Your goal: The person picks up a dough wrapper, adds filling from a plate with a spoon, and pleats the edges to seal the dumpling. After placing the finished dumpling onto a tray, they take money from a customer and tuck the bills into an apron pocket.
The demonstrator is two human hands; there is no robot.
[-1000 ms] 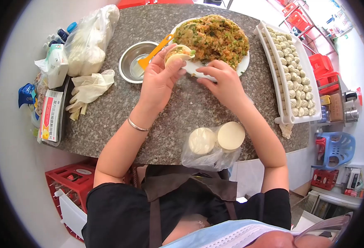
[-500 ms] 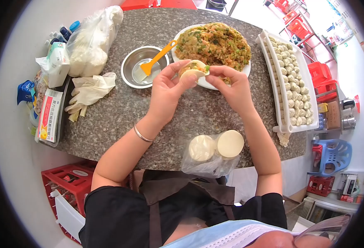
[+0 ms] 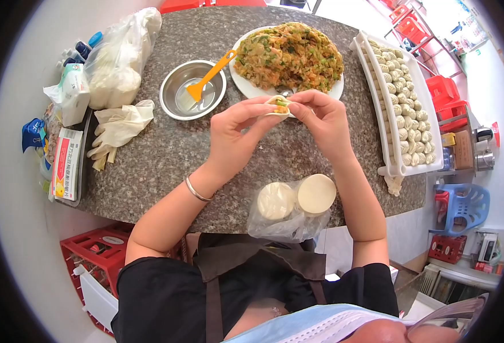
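Between my two hands is a dumpling (image 3: 280, 106), a thin round wrapper folded around orange and green filling that still shows in its open middle. My left hand (image 3: 237, 130) grips its left side with thumb and fingers. On the other side, my right hand (image 3: 322, 121) pinches the wrapper edge. Just beyond them stands a white plate (image 3: 245, 82) heaped with chopped filling (image 3: 291, 57); a metal spoon handle shows at its near edge. Closer to my body, two stacks of round wrappers (image 3: 316, 194) lie on a plastic bag (image 3: 286, 228).
A metal bowl (image 3: 166, 97) with an orange brush (image 3: 212, 76) stands left of the plate. A white tray (image 3: 433, 137) of pleated dumplings (image 3: 406, 108) is on the right. At left lie gloves (image 3: 123, 126), a plastic bag of dough (image 3: 120, 68) and a box (image 3: 66, 166).
My hands have turned the dumpling slightly and brought its edges closer together, a little lower and nearer to me. The view has shifted slightly.
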